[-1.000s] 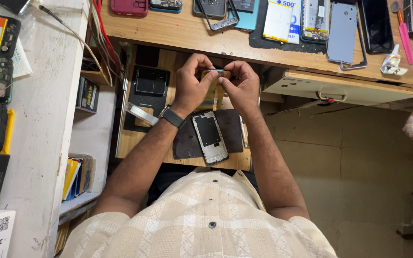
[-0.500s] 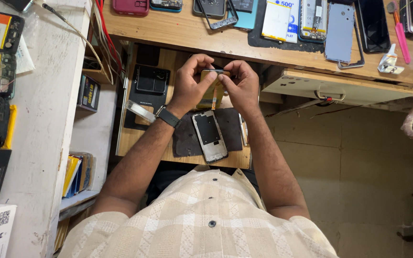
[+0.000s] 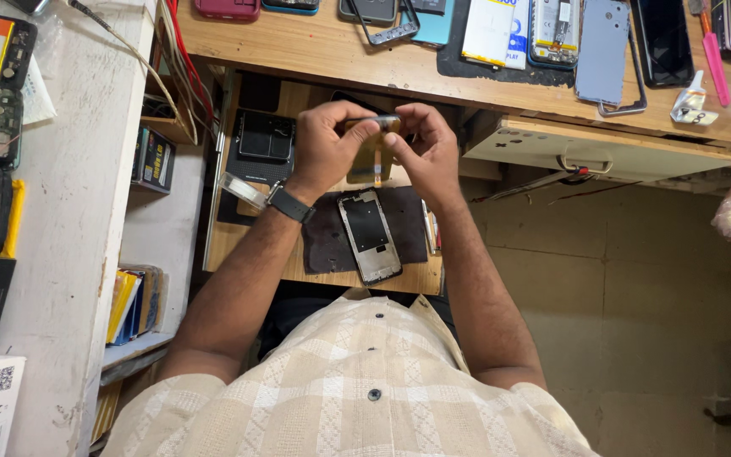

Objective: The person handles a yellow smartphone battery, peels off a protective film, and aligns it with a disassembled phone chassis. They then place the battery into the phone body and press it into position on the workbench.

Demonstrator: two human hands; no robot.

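Since a moment ago my hands have hardly shifted; both stay raised over the pull-out shelf, and the thin amber-tinted strip between them now hangs a little more squarely. My left hand pinches its top edge between thumb and forefinger, and my right hand pinches the same edge from the other side, fingertips pressed together on it, so the strip dangles below my knuckles. A dark watch sits on my left wrist. Just under my hands a bare phone frame lies tilted on a dark cloth mat, which rests on the wooden pull-out shelf. Beyond my fingers runs the wooden workbench, strewn with phones and back covers, among them a grey-blue back cover and a pink tool. A pale drawer front with a handle hangs under the bench at my right. At my left stands a white-painted counter carrying batteries; right of me is bare, grubby floor.
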